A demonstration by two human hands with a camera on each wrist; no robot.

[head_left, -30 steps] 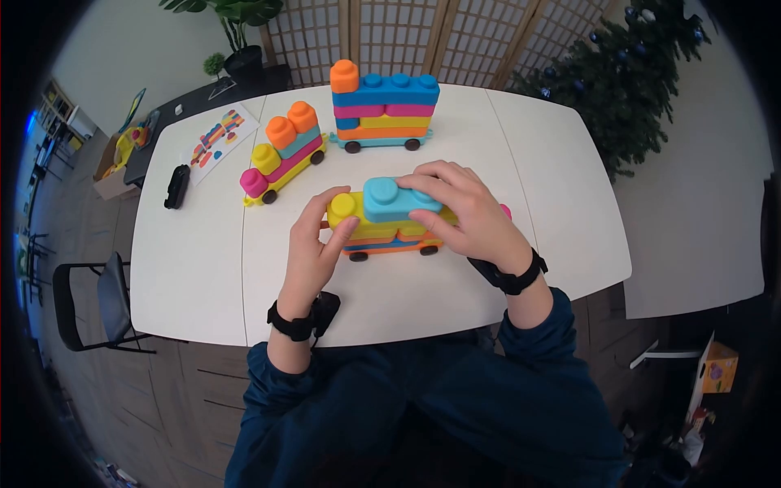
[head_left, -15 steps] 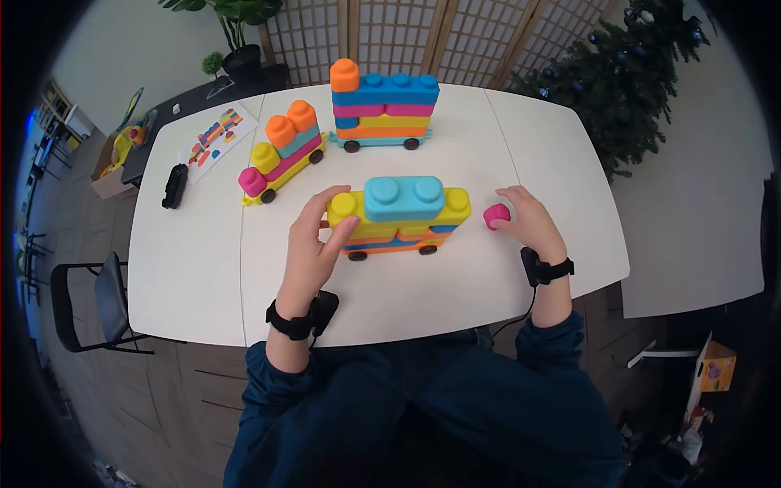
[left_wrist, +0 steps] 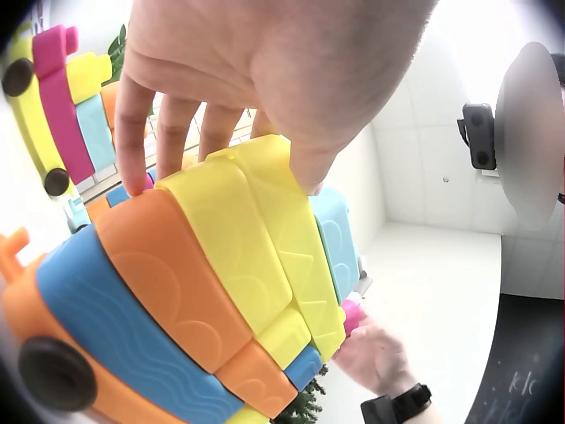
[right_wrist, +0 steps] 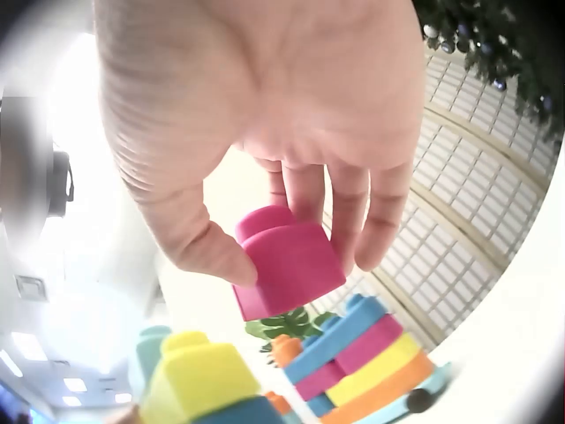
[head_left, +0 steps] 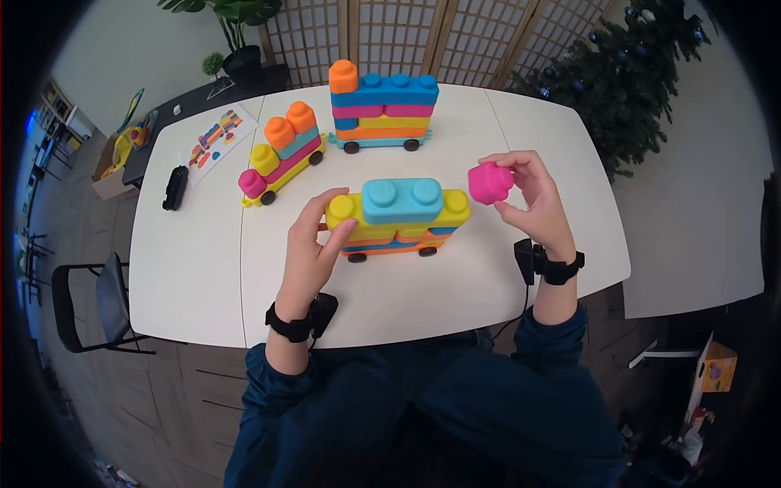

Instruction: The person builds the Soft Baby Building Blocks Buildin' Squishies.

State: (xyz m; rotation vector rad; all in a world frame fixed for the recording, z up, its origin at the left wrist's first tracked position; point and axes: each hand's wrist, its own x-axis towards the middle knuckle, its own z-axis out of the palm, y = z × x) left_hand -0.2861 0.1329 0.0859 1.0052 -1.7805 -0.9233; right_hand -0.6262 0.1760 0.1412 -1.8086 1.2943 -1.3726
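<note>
A wheeled stack of yellow, orange and blue blocks (head_left: 399, 232) stands near the middle of the table, a light-blue block (head_left: 403, 202) on its top. My left hand (head_left: 313, 244) grips its left end, thumb in front and fingers behind; in the left wrist view the hand (left_wrist: 265, 79) spans the yellow blocks (left_wrist: 234, 238). Right of the stack, my right hand (head_left: 541, 207) pinches a pink block (head_left: 490, 183) above the table. The right wrist view has this pink block (right_wrist: 291, 265) between thumb and fingers, stud towards the palm.
Behind stand a taller wheeled stack (head_left: 384, 110) and a lower one with a yellow base (head_left: 285, 154). A printed sheet (head_left: 218, 140) and a black object (head_left: 176, 187) lie at the table's left. Black cameras are strapped to both wrists.
My right hand left the light-blue block, reached right to the pink block on the table, then lifted it and brought it back towards the stack. My left hand has stayed on the stack.
</note>
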